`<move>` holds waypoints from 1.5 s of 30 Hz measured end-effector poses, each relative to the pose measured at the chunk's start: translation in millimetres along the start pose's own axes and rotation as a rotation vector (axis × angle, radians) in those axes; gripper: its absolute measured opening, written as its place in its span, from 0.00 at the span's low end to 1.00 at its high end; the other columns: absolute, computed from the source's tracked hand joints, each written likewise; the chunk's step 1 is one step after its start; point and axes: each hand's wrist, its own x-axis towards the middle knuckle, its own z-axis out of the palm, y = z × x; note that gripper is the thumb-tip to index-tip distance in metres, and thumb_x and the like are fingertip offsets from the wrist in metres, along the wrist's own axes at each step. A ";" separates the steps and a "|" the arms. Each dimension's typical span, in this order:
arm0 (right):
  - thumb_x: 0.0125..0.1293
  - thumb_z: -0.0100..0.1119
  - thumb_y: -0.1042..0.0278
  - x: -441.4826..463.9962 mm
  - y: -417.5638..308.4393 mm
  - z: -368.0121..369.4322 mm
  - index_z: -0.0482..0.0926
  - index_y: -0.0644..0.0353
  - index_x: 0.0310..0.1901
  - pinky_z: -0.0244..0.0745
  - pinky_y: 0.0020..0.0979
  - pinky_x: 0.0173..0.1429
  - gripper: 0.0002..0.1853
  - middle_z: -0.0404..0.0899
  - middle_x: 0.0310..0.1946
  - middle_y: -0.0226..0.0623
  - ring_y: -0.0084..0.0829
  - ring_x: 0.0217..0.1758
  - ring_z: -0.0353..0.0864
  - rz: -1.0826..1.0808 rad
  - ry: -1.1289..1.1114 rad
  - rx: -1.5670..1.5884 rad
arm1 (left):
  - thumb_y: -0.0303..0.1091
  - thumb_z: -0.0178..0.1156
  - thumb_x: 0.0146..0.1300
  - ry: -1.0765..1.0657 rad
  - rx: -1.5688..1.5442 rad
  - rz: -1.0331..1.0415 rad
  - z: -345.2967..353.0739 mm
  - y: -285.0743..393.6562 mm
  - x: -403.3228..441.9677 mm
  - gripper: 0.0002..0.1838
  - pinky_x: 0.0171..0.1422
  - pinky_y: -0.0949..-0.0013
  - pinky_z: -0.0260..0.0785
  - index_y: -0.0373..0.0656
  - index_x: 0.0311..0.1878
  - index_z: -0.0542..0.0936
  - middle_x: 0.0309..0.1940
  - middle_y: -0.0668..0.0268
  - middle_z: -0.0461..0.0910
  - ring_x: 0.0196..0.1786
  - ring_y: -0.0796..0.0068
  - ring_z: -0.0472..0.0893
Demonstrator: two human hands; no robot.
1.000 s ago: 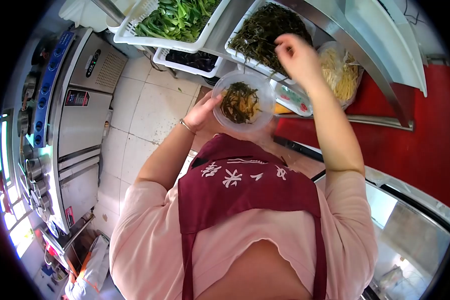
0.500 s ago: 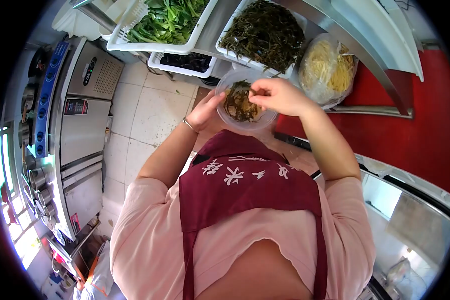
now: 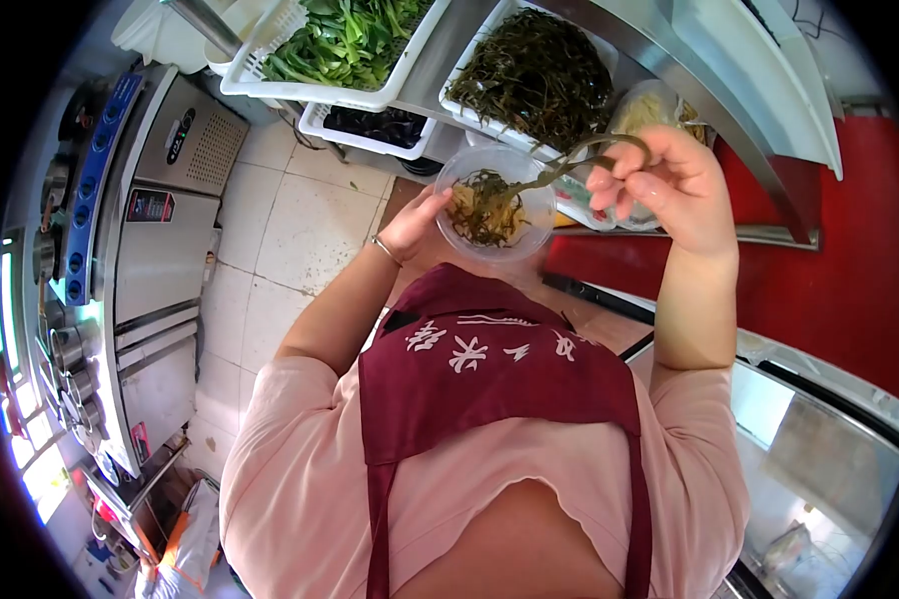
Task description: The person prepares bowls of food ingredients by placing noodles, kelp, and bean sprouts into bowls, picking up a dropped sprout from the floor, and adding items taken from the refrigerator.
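Note:
My left hand [image 3: 410, 224] grips the left side of a clear plastic bowl [image 3: 536, 212], which is tilted so its inside shows. Dark green kelp strips [image 3: 486, 192] lie in it on top of pale yellowish shreds [image 3: 506, 226]. Up and to the right, my right hand [image 3: 677, 192] pinches a long kelp strand [image 3: 559, 172] that loops over its fingers and reaches down into the bowl. Just beyond the bowl stands a white basket heaped with kelp [image 3: 534, 75].
A white basket [image 3: 375, 98] of leafy greens stands at the upper left, above a tray of dark pieces [image 3: 375, 126]. Partly behind my right hand is a bag of yellowish strands [image 3: 647, 108]. A metal frame bar [image 3: 734, 120] slants above a red surface [image 3: 849, 270].
My right hand has moved from inside the bowl up and to the right, drawing a kelp strand out with it. My left hand and the bowl have barely moved.

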 end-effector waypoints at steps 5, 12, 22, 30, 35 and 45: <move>0.60 0.56 0.77 -4.6 -14.5 -2.3 0.74 0.67 0.40 0.72 0.20 0.29 0.07 0.77 0.39 0.44 0.27 0.35 0.81 -0.198 0.036 0.009 | 0.46 0.53 0.65 0.015 -0.015 -0.023 5.3 3.6 -5.1 0.35 0.71 0.65 0.50 0.34 0.68 0.55 0.65 0.59 0.61 0.67 0.68 0.60; 0.65 0.54 0.61 5.2 -24.0 -2.6 0.71 0.61 0.40 0.73 0.30 0.40 0.11 0.72 0.42 0.42 0.39 0.50 0.69 -0.493 0.051 -0.231 | 0.46 0.54 0.65 0.042 -0.006 -0.037 -0.6 -2.7 -5.0 0.35 0.70 0.65 0.51 0.35 0.67 0.55 0.65 0.58 0.61 0.67 0.68 0.60; 0.63 0.54 0.63 20.0 122.5 19.1 0.76 0.61 0.39 0.72 0.32 0.40 0.10 0.79 0.36 0.37 0.35 0.36 0.79 0.156 -0.118 -0.853 | 0.47 0.50 0.67 -0.055 0.076 0.006 15.9 15.0 -13.9 0.32 0.66 0.62 0.60 0.42 0.68 0.56 0.63 0.63 0.63 0.65 0.70 0.64; 0.48 0.61 0.66 4.8 181.4 29.9 0.79 0.58 0.31 0.72 0.40 0.41 0.09 0.78 0.31 0.39 0.42 0.38 0.78 0.325 -0.471 -1.051 | 0.44 0.53 0.66 0.042 0.072 0.036 17.7 17.9 -17.3 0.31 0.67 0.68 0.56 0.34 0.65 0.59 0.60 0.60 0.67 0.63 0.71 0.65; 0.48 0.59 0.67 0.3 198.6 46.8 0.80 0.57 0.31 0.73 0.43 0.39 0.08 0.80 0.29 0.41 0.44 0.37 0.80 0.380 -0.497 -1.205 | 0.44 0.53 0.66 0.063 0.062 0.027 16.7 17.1 -17.6 0.31 0.67 0.68 0.55 0.35 0.65 0.59 0.60 0.59 0.67 0.63 0.71 0.65; 0.51 0.63 0.62 11.4 155.8 28.2 0.75 0.61 0.32 0.70 0.37 0.39 0.12 0.77 0.29 0.42 0.39 0.34 0.77 0.400 -0.385 -0.857 | 0.44 0.51 0.66 0.017 0.045 0.026 7.6 13.1 -14.0 0.31 0.68 0.67 0.54 0.35 0.66 0.58 0.62 0.59 0.66 0.64 0.70 0.64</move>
